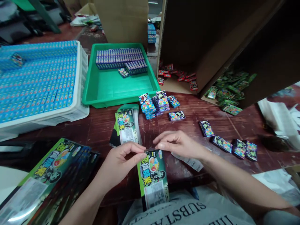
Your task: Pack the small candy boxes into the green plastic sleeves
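Note:
A flat printed candy bag (152,175), green and black with a white label, is in front of my body at the table's near edge. My left hand (127,157) pinches its top left corner between thumb and fingers. At the top right of the bag, my right hand (175,143) has its thumb and bent fingers closed at the edge. Just beyond lies a small pile of similar bags (126,123). Small candy boxes (146,104) in blue and purple are stacked behind my hands, with a purple box (177,115) lying apart.
A green tray (105,90) holds rows of purple boxes. Left of it stands a white crate (83,75) full of blue boxes. More bags (49,175) lie at near left. Several boxes (222,143) lie right. Cardboard cartons (182,37) hold red and green boxes.

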Action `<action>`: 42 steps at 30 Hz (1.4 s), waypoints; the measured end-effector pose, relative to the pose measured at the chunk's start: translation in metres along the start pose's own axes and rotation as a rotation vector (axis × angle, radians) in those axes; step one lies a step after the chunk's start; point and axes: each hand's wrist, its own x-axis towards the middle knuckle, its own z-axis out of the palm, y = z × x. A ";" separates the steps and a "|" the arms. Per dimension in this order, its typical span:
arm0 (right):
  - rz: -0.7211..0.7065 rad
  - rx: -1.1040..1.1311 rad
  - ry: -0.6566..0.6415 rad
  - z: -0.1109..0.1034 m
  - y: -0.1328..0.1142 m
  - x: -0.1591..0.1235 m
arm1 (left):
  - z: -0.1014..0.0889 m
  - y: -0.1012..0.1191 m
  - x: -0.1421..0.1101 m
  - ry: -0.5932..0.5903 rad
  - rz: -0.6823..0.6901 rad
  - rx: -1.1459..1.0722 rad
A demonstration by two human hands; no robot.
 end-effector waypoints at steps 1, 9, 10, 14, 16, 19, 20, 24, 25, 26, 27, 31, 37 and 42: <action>-0.090 -0.147 0.014 -0.013 -0.003 0.009 | -0.002 0.003 0.001 -0.029 0.027 0.061; -0.348 -1.010 0.003 -0.089 0.012 0.132 | 0.003 0.020 0.023 -0.068 0.134 0.265; -0.353 -1.028 -0.051 -0.088 0.014 0.141 | 0.004 0.018 0.025 -0.057 0.104 0.258; -0.418 -0.927 -0.075 -0.087 0.015 0.152 | -0.007 0.008 0.024 -0.095 -0.006 0.339; -0.428 -0.829 0.009 -0.092 0.015 0.146 | -0.016 0.004 0.020 -0.137 0.005 0.366; -0.408 -0.808 0.068 -0.100 0.024 0.135 | -0.025 0.000 0.017 -0.189 0.017 0.372; -0.400 -0.828 0.062 -0.102 0.029 0.132 | -0.025 -0.002 0.016 -0.191 0.017 0.365; -0.446 -0.838 0.051 -0.103 0.050 0.132 | -0.025 -0.003 0.015 -0.166 -0.040 0.280; -0.472 -0.825 0.076 -0.102 0.052 0.133 | -0.026 -0.002 0.014 -0.140 -0.071 0.246; -0.494 -0.811 0.114 -0.101 0.051 0.132 | -0.028 -0.002 0.012 -0.089 -0.099 0.204; -0.508 -0.797 0.159 -0.100 0.047 0.129 | -0.031 -0.001 0.009 -0.006 -0.122 0.154; -0.468 -0.650 0.246 -0.088 0.013 0.079 | -0.036 -0.010 -0.016 0.557 -0.183 0.007; -0.399 -0.376 -0.199 -0.040 0.002 -0.032 | 0.007 -0.038 -0.065 0.829 -0.487 -0.397; -0.361 -0.417 -0.175 -0.004 0.029 -0.062 | 0.033 -0.051 -0.084 0.854 -0.506 -0.495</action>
